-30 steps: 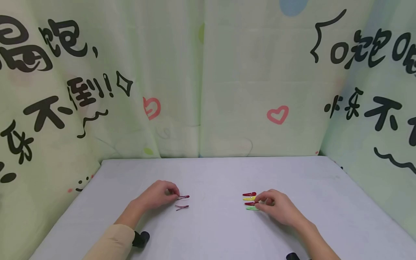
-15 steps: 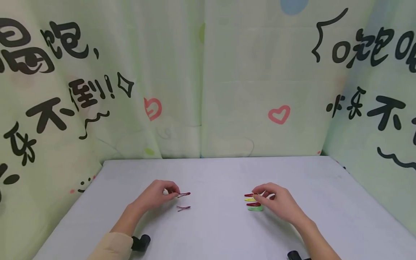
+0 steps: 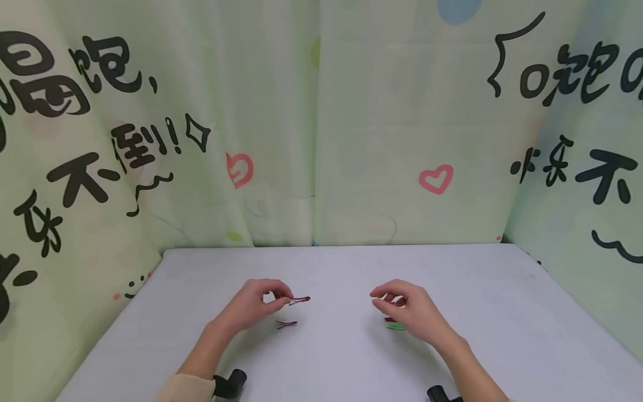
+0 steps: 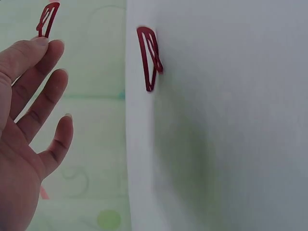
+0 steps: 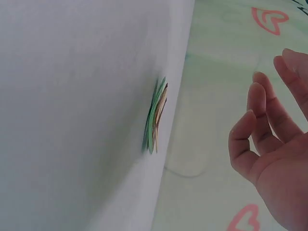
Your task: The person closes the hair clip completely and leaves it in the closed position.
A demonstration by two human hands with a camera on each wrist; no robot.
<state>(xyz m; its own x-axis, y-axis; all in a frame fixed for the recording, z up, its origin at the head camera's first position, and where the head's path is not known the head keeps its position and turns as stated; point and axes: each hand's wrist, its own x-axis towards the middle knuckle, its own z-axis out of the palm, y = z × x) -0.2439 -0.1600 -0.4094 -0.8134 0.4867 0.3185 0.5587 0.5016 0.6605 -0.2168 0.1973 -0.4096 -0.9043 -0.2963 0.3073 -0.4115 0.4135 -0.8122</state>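
Note:
My left hand [image 3: 282,299] hovers just above the grey table [image 3: 331,357] and pinches a dark red hair clip [image 3: 300,300] by one end. The left wrist view shows that clip [image 4: 48,18] sticking out past the fingertips [image 4: 41,43]. A second dark red clip [image 3: 286,324] [image 4: 149,57] lies on the table below it. My right hand [image 3: 378,298] hangs with its fingers loosely curled over a small row of clips; a red clip [image 3: 389,319] and a green clip [image 3: 396,326] show. A bit of red [image 3: 400,302] shows between its fingers. The right wrist view shows the clips [image 5: 155,120] edge-on and three curled fingers [image 5: 255,120] holding nothing.
Printed pale green curtains [image 3: 321,139] close in the table at the back and on both sides. Black wrist mounts [image 3: 230,383] [image 3: 442,394] sit near the table's front edge. Bare tabletop lies between the two hands and behind them.
My left hand has lifted its red clip and carried it slightly right. My right hand has risen off the coloured clips and moved left, now covering the upper red and yellow ones.

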